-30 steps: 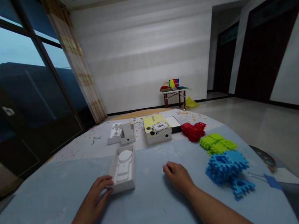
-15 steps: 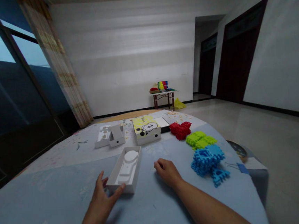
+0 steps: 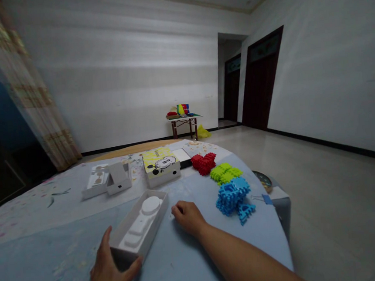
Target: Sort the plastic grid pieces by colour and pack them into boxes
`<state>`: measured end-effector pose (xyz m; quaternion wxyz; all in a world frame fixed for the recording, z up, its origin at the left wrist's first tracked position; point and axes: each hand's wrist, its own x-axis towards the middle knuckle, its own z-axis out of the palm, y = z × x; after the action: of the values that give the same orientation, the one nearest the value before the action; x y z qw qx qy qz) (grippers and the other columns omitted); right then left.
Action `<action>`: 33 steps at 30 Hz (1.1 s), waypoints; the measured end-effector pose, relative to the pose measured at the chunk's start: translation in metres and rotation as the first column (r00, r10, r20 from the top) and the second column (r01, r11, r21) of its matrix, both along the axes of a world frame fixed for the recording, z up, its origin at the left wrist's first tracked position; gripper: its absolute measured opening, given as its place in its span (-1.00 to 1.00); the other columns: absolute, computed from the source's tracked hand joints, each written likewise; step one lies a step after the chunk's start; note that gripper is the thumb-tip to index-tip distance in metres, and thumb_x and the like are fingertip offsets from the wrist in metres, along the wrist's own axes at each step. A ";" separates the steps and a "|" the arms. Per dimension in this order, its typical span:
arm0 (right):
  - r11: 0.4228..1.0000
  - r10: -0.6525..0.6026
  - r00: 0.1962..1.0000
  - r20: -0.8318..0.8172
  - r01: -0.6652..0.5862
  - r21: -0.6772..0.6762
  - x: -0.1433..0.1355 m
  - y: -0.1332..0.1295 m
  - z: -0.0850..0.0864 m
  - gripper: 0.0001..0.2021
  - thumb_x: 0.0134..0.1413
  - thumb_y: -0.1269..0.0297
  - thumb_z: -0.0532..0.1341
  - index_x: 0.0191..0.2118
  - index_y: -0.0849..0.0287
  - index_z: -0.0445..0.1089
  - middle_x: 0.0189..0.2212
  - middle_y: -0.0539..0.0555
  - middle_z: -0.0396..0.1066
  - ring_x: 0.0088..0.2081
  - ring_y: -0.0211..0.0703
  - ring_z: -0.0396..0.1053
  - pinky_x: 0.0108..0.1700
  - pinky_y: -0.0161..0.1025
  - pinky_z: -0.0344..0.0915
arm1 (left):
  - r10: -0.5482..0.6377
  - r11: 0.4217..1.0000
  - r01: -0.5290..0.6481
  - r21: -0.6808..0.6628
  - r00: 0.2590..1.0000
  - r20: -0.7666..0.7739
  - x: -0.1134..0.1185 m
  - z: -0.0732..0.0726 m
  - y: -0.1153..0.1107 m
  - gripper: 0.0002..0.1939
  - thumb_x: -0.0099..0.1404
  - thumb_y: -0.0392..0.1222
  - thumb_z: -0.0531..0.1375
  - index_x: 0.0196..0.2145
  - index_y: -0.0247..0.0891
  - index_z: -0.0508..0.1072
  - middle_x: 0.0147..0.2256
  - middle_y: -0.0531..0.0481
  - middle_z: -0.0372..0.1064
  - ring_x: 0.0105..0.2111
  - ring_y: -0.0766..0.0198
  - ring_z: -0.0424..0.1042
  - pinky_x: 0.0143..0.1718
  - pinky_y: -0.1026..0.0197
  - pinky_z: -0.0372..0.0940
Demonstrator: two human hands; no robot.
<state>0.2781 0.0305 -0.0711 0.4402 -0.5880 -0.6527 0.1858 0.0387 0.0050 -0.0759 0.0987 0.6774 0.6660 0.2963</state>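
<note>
A long white open box (image 3: 158, 217) with a moulded white insert (image 3: 151, 205) stands on the blue cloth, slanting away from me. My left hand (image 3: 111, 269) is at its near end, thumb and fingers spread around the corners, the thumb against the near right corner. To the right of the box my right hand (image 3: 188, 217) rests on the cloth with its fingers curled closed; a tiny pale bit shows at the fingertips, too small to name.
Beyond stand a yellow-and-white cartoon box (image 3: 162, 166), small white boxes (image 3: 119, 183) and a black-edged white box (image 3: 181, 157). At right lie red (image 3: 204, 163), green (image 3: 225, 173) and blue (image 3: 231, 195) toothed pieces along the round table's edge.
The view has swung to the right, so most things appear further left. The long box looks more slanted, and my left hand is still at its near end.
</note>
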 end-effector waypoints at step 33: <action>0.983 0.180 0.882 0.435 -0.178 -0.046 -0.013 0.016 0.047 -0.34 -0.30 0.17 0.34 0.05 0.07 0.26 0.00 0.16 0.29 0.07 0.12 0.08 0.07 0.02 -0.09 | -0.120 0.958 0.145 0.247 0.986 -0.114 0.002 0.010 -0.018 0.06 -0.07 -0.04 0.23 0.24 -0.17 -0.33 0.12 -0.22 0.07 0.12 -0.08 0.07 0.13 -0.12 -0.09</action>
<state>0.2655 0.0465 -0.0239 0.2620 -0.5530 -0.7858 0.0902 0.0407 -0.0133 -0.0658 -0.0020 0.7413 0.5795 0.3387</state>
